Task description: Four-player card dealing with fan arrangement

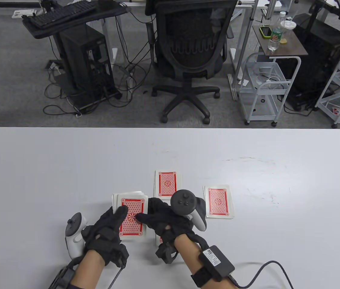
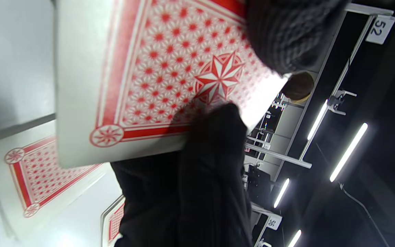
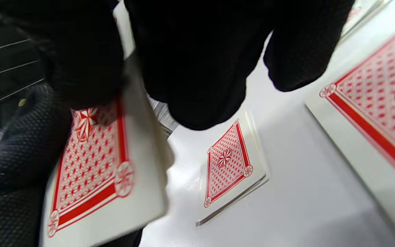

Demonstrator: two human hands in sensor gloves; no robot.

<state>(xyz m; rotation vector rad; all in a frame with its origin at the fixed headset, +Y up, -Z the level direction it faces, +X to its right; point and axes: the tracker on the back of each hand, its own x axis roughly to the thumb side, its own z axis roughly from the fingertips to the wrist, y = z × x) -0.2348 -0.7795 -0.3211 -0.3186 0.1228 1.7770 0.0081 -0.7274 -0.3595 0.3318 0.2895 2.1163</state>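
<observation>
My left hand [image 1: 118,215] holds a deck of red-backed cards [image 1: 132,220] just above the table, near the front edge. My right hand [image 1: 146,215] reaches in from the right; its thumb lies on the deck's top card [image 2: 170,68] and the fingers curl at the card's right edge. Dealt piles lie face down: one further out [image 1: 167,184], one to the right [image 1: 219,201], one on the left, half under the deck [image 1: 127,195], and a nearer one mostly hidden beneath my right wrist [image 1: 159,240]. The right wrist view shows the deck [image 3: 91,164] beside one pile [image 3: 226,164].
The white table [image 1: 52,168] stretches wide on both sides and ahead of the piles. Beyond its far edge stand an office chair [image 1: 191,54], a computer tower [image 1: 85,63] and a white trolley [image 1: 263,87].
</observation>
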